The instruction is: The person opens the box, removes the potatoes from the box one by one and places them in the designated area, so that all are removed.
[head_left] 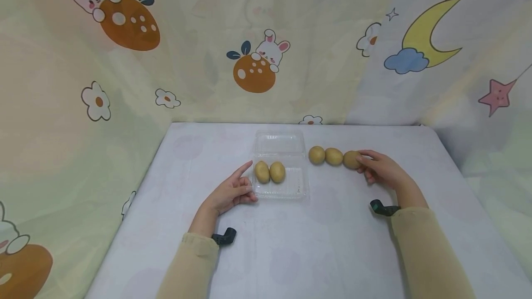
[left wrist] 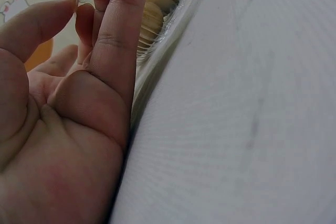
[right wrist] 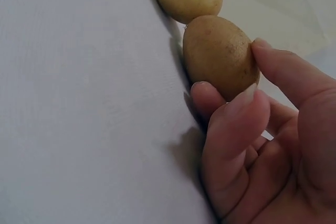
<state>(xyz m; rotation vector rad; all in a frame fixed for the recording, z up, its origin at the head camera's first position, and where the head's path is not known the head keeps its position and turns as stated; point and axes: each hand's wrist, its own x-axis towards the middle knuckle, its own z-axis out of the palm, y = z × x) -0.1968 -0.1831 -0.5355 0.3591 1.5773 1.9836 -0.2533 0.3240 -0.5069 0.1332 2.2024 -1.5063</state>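
Right hand [head_left: 384, 170] grasps the end potato [head_left: 351, 159] of three; left hand [head_left: 232, 190], fingers relaxed, steadies the clear tray [head_left: 300, 193].

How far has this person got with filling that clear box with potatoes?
About two fifths, by the look of it. Two potatoes already lie in the clear plastic box, which the left hand steadies at its edge. The right hand is gripping the nearest potato of the row on the table. Two more potatoes wait beside it.
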